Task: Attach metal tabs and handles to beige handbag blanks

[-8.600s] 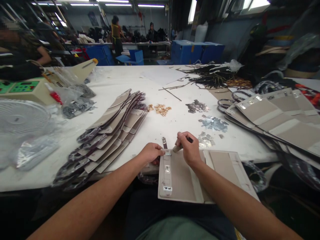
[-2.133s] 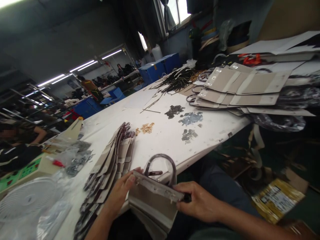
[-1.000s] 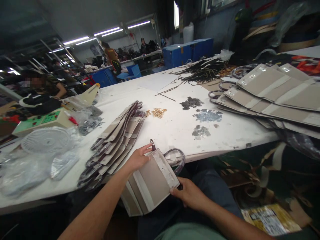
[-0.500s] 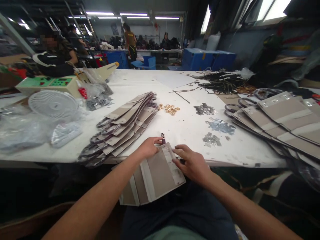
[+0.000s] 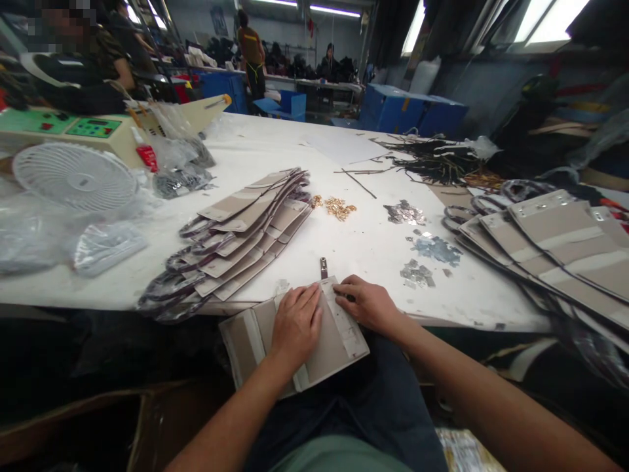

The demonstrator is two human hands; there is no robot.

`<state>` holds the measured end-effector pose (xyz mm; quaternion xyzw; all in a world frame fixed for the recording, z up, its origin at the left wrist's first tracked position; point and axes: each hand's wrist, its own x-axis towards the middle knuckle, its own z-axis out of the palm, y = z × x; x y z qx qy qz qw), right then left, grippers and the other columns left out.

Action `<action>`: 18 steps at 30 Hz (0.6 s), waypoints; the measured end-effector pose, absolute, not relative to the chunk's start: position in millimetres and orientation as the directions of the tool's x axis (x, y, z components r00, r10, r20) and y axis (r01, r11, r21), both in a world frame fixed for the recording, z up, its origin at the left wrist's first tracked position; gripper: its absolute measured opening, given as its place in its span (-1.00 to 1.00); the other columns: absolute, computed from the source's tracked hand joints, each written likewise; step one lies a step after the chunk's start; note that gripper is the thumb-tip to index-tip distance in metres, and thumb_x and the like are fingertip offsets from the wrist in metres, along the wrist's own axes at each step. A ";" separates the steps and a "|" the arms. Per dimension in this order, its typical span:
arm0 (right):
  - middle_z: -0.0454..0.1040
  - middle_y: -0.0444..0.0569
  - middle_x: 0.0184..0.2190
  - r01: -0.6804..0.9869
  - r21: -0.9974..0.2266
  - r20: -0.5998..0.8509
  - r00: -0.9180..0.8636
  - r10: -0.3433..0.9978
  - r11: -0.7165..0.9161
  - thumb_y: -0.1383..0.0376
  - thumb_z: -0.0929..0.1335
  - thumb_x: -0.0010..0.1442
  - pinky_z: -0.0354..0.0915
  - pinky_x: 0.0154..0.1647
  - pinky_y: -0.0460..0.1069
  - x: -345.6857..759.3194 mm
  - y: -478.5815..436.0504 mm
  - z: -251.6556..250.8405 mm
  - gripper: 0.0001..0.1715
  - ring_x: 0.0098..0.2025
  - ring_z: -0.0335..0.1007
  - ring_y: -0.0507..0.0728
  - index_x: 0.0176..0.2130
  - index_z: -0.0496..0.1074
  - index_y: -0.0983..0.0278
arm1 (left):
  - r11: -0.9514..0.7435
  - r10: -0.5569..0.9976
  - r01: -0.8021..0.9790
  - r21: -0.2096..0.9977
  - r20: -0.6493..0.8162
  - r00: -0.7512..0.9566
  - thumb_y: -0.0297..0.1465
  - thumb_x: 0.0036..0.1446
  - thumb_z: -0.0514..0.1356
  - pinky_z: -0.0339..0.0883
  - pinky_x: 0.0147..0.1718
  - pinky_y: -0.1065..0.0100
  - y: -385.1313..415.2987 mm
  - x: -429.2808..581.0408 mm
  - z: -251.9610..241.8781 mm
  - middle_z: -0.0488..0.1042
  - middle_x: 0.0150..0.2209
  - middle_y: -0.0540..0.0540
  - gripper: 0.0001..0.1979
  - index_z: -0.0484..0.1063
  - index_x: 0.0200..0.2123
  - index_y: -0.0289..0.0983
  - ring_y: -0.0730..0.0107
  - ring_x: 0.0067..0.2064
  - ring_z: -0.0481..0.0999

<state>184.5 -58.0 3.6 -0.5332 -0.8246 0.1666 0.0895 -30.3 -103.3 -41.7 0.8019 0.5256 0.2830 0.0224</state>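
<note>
A beige bag panel point(image 5: 339, 337) lies half on the table's near edge and half over my lap. My left hand point(image 5: 296, 322) rests flat on it, fingers stretched out. My right hand point(image 5: 366, 303) sits at the panel's top right edge, fingers curled around a small dark object I cannot make out. A dark strap tab point(image 5: 323, 267) sticks out from the panel's top onto the white table point(image 5: 354, 246). Small silver plates point(image 5: 415, 273) lie just right of my right hand.
A fanned stack of beige panels point(image 5: 246, 233) lies to the left, another stack point(image 5: 555, 239) to the right. Gold fittings point(image 5: 339, 208), more silver pieces point(image 5: 403, 212) and black strips point(image 5: 427, 160) lie farther back. A white fan point(image 5: 73, 177), plastic bags and a control box sit at left. People work behind.
I turned the panel in both hands, then laid it on the table edge. My left hand moved from the panel's top left corner to lie flat on its middle.
</note>
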 end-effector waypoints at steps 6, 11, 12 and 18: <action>0.52 -0.08 0.17 0.861 -0.336 -0.054 -0.422 0.905 0.382 0.12 0.29 0.45 0.38 -0.06 -0.02 183.9 -59.3 3.9 -0.53 -0.02 0.58 0.17 0.28 0.45 0.02 | -0.406 0.881 0.870 0.282 0.375 0.289 -0.41 0.39 0.09 0.19 0.37 -0.10 -100.0 -26.6 -45.7 0.40 0.36 -0.15 -0.51 0.34 0.34 -0.33 0.03 0.30 0.34; 0.50 -0.03 0.15 0.864 -0.312 -0.085 -0.440 0.894 0.395 0.11 0.25 0.49 0.36 -0.12 -0.02 184.7 -59.2 6.5 -0.51 -0.07 0.57 0.17 0.33 0.38 0.02 | -0.370 0.898 0.895 0.248 0.341 0.277 -0.41 0.41 0.06 0.12 0.40 -0.12 -103.2 -20.4 -44.3 0.35 0.39 -0.14 -0.49 0.29 0.38 -0.29 0.03 0.33 0.30; 0.50 -0.01 0.14 0.865 -0.308 -0.088 -0.441 0.893 0.397 0.11 0.24 0.49 0.36 -0.13 -0.02 184.6 -58.6 7.7 -0.50 -0.08 0.57 0.17 0.34 0.35 0.02 | -0.371 0.898 0.897 0.239 0.339 0.281 -0.41 0.41 0.06 0.12 0.40 -0.12 -103.2 -19.9 -44.1 0.35 0.39 -0.15 -0.49 0.28 0.38 -0.29 0.03 0.33 0.31; 0.50 0.03 0.09 0.856 -0.294 -0.095 -0.469 0.878 0.426 0.13 0.24 0.48 0.36 -0.18 0.01 181.0 -55.8 13.3 -0.46 -0.11 0.57 0.20 0.38 0.28 0.02 | -0.397 0.861 0.900 0.179 0.411 0.298 -0.43 0.38 0.06 0.21 0.34 -0.10 -97.9 -24.5 -48.3 0.37 0.37 -0.18 -0.48 0.30 0.38 -0.27 0.01 0.32 0.33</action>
